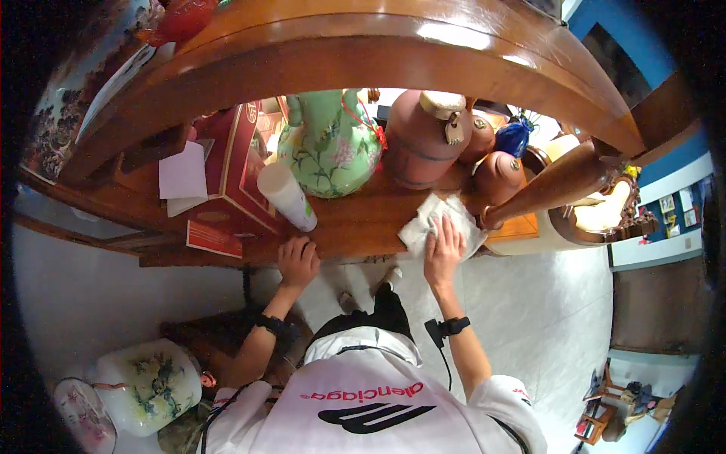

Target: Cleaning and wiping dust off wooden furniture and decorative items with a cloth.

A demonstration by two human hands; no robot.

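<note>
Under my right hand (444,249) a white cloth (422,226) lies spread on the wooden shelf (351,227), near its front edge and beside a turned wooden post. My left hand (299,262) rests on the shelf's front edge with its fingers curled; whether anything small is beneath them cannot be told. Just behind it leans a white bottle (287,197), close to a red box (218,198). A green floral vase (332,153) stands at the middle of the shelf. To its right are a large reddish-brown lidded jar (425,139) and smaller brown jars (499,177).
A curved wooden beam (363,62) spans above the shelf. The turned post (550,184) slants at the right. Folded paper (182,176) is by the red box. A floral porcelain stool (150,386) stands on the floor at lower left.
</note>
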